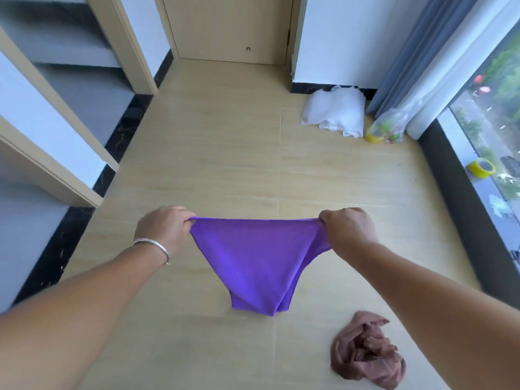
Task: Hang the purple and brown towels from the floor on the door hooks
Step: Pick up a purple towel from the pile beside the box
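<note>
The purple towel (257, 260) hangs at mid-frame, stretched by its top edge between the left hand (166, 229) and right hand (349, 230), each pinching a corner, its lower end sagging above the floor (225, 153). The brown towel (367, 351) lies crumpled at lower right. Lifting seems done; next comes carrying it to the door (228, 26) at the top (no hooks visible here).

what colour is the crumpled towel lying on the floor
Brown, a dusty reddish brown: the crumpled towel on the floor, clearest in the head view.
</note>
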